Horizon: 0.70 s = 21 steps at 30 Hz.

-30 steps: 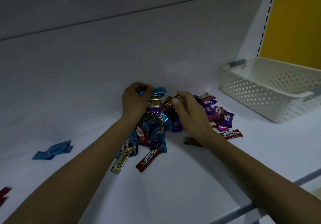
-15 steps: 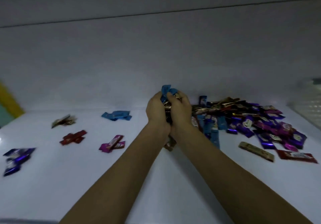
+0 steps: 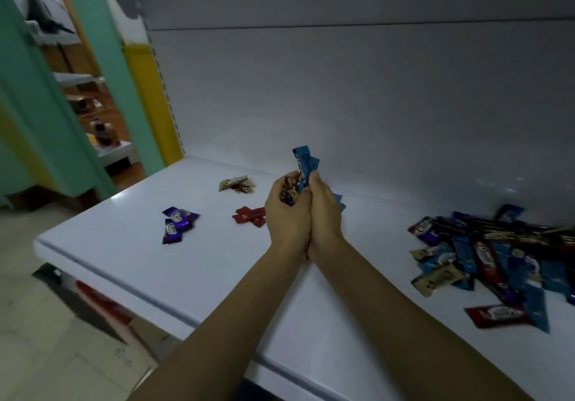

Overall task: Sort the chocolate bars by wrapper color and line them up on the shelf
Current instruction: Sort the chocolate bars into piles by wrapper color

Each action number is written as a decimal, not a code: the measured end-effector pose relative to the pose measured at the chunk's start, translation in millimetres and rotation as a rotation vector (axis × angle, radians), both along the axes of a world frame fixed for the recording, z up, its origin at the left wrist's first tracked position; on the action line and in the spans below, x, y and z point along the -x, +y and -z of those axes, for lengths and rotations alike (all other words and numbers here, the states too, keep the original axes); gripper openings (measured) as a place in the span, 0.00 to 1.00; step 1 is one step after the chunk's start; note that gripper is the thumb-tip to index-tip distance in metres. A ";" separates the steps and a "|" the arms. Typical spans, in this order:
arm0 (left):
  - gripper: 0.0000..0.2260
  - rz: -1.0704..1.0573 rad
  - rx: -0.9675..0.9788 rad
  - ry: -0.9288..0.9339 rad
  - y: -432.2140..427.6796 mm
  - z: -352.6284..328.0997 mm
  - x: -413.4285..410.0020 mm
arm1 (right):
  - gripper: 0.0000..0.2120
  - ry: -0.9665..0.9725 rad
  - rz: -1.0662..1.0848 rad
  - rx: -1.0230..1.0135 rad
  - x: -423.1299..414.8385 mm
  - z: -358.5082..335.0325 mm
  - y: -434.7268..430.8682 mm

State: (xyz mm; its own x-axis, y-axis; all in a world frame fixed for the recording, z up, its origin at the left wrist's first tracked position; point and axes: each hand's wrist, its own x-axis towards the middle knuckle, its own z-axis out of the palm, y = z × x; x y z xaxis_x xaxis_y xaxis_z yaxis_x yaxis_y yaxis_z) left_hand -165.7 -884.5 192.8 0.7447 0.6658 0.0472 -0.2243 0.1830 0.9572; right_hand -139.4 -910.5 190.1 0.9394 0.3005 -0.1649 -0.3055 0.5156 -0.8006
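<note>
Nearest the camera, two bare forearms reach over the front edge of the white shelf [image 3: 186,260] and meet at the wrists. The left hand [image 3: 286,210] and right hand [image 3: 323,210] are pressed side by side above the shelf. The left grip is curled round some dark-wrapped bars [image 3: 287,187]. The right grip is clamped on the blue bars [image 3: 306,164], which stick up above the fingers. The step in hand looks like splitting this handful by colour. It would go best if one colour were worked loose at a time while the other hand held the rest firmly, so that nothing slips back into the mix. Each bar should be laid parallel to its fellows, not dropped. Just beyond the hands lie small sorted groups: a red group [image 3: 249,215], a purple group [image 3: 177,224] to the left, a gold group [image 3: 236,184] further back, and a blue group [image 3: 339,203] partly hidden behind the right hand. These sit loosely and are not yet lined up. Well apart to the right sprawls the unsorted pile [image 3: 497,260], so much of the job remains. Behind stands the pale back panel [image 3: 342,105], and to the far left green and yellow uprights [image 3: 137,89].
</note>
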 end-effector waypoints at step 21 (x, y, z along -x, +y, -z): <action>0.09 0.181 -0.080 -0.078 50.3 25.1 22.9 | 0.07 -0.395 0.177 0.728 -60.2 1.0 -45.8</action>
